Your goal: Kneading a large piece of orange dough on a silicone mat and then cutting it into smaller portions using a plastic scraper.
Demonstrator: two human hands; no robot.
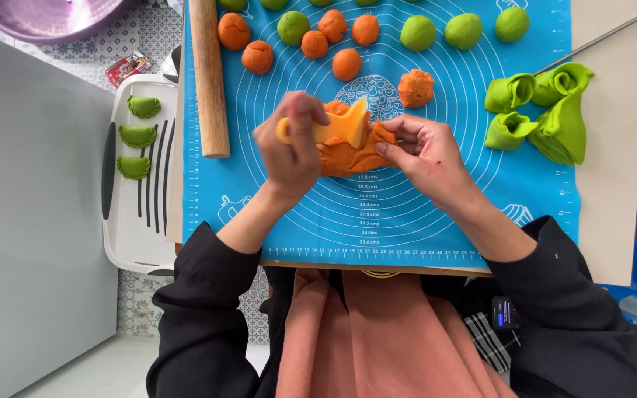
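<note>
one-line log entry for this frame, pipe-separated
left hand: grips yellow scraper | right hand: pinches orange dough | scraper blade on dough | surface: blue mat | nearby: rolling pin, green dough pieces

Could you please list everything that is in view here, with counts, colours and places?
baking mat: one, blue, on the board in the middle.
orange dough sheet: one, folded, mid-mat between the hands.
scraper: one, yellow-orange, on the sheet.
orange dough balls: seven smooth, upper mat; one rough lump to their right.
green dough balls: four fully seen, top of mat; more cut off at the edge.
folded green dough: one pile, right of mat.
rolling pin: one, wooden, left edge of mat.
green dumplings: three, on the white tray at left.
metal rod: one, top right.
left hand: grips the scraper.
right hand: pinches the sheet.
</note>
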